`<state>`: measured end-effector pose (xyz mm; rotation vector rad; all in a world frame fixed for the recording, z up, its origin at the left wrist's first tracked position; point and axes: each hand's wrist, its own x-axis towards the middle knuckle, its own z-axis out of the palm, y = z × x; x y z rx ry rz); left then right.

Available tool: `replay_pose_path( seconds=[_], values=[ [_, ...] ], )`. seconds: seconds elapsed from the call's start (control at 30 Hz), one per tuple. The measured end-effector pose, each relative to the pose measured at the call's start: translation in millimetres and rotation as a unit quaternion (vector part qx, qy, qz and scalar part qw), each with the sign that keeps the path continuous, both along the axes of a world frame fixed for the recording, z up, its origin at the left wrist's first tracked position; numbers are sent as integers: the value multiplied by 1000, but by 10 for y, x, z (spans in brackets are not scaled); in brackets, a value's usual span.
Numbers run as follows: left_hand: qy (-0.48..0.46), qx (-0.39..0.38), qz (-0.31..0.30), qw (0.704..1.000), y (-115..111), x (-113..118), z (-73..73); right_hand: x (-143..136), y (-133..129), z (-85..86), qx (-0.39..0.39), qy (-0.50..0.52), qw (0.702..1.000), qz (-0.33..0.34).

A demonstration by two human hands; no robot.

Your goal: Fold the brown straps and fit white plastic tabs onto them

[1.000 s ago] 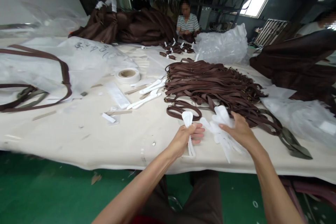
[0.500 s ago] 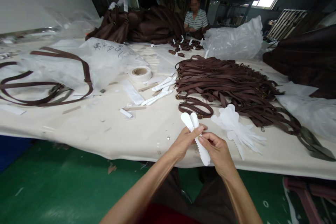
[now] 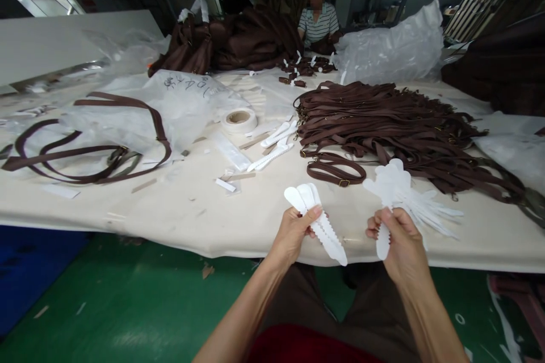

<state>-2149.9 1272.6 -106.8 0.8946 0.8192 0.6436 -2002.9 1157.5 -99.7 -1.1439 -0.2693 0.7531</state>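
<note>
My left hand (image 3: 294, 233) is closed around a few white strips with rounded ends and toothed edges (image 3: 328, 237), fanned at the top. Over to the right, my right hand (image 3: 401, 241) pinches one more white toothed strip (image 3: 382, 243) between thumb and fingers. This strip overlaps the pile of loose white strips (image 3: 426, 211) behind it, and I cannot tell whether it is clear of them. A coiled brown strap (image 3: 336, 170) with a buckle lies just beyond my hands, in front of a large heap of brown straps (image 3: 374, 119).
Left of the heap are a roll of white tape (image 3: 250, 123), several white toothed strips (image 3: 272, 157) and a clear plastic piece (image 3: 230, 151). Looped brown straps (image 3: 164, 147) lie on plastic bags at the left. A person (image 3: 319, 20) sits across the table beside brown bags (image 3: 251, 39).
My hands have moved apart. The right one has left the strips in my left hand, gone right to the pile and now pinches a strip there. The left hand still holds its strips.
</note>
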Motion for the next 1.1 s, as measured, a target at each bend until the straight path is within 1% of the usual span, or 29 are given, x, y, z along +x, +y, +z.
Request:
replay_pose_path(
  seconds=[0.03, 0.07, 0.1, 0.17, 0.2, 0.23, 0.27, 0.3, 0.37, 0.43, 0.47, 0.5, 0.53, 0.57, 0.63, 0.7, 0.73, 0.77, 0.83, 0.97, 1.03, 1.1],
  values=[
    [-3, 0, -12, 1000, -6, 11, 5, -19, 15, 5, -33, -27, 999, 6],
    [-6, 4, -21, 1000, -18, 31, 7, -59, 39, 11, -66, -59, 996, 32],
    [-11, 11, -25, 1000, -32, 54, 7, -115, 69, 18, -92, -90, 989, 75],
    [-14, 29, -28, 999, -53, 92, 1, -230, 124, 34, -109, -126, 971, 174],
    [-12, 37, -28, 999, -52, 99, -3, -268, 141, 40, -105, -132, 963, 211],
    [-9, 43, -28, 999, -43, 95, -7, -281, 145, 42, -101, -131, 959, 232],
    [-5, 45, -25, 999, -24, 80, -10, -266, 136, 39, -100, -128, 958, 235],
    [0, 44, -19, 999, 1, 56, -9, -225, 114, 31, -101, -121, 963, 216],
    [5, 33, -5, 999, 57, 1, -1, -91, 50, 3, -100, -93, 981, 138],
    [0, 15, -9, 1000, 92, -30, 11, 36, -10, -28, -84, -49, 994, 56],
    [-6, 7, -19, 1000, 96, -28, 15, 70, -28, -40, -71, -31, 997, 30],
    [-13, 1, -31, 999, 90, -14, 17, 75, -35, -48, -59, -19, 998, 18],
    [-18, -3, -44, 999, 75, 11, 16, 53, -31, -52, -52, -13, 998, 23],
    [-22, -6, -55, 998, 55, 42, 15, 8, -16, -52, -47, -12, 998, 41],
    [-23, -9, -72, 997, 7, 104, 14, -116, 35, -47, -49, -13, 992, 112],
    [-15, -11, -86, 996, -33, 148, 21, -232, 95, -39, -59, -10, 981, 185],
    [-9, -10, -90, 996, -49, 160, 27, -275, 123, -35, -64, -6, 976, 208],
    [-3, -7, -91, 996, -62, 167, 33, -308, 148, -30, -66, -2, 974, 217],
    [7, 6, -72, 997, -83, 173, 39, -350, 188, -19, -62, 9, 976, 207],
    [8, 32, -8, 999, -89, 173, 15, -340, 195, -12, -60, 26, 983, 172],
    [-3, 35, 6, 999, -49, 153, 0, -253, 135, -37, -67, 32, 986, 152],
    [-9, 35, 21, 999, 15, 117, -5, -115, 39, -77, -62, 31, 993, 99]
  ],
)
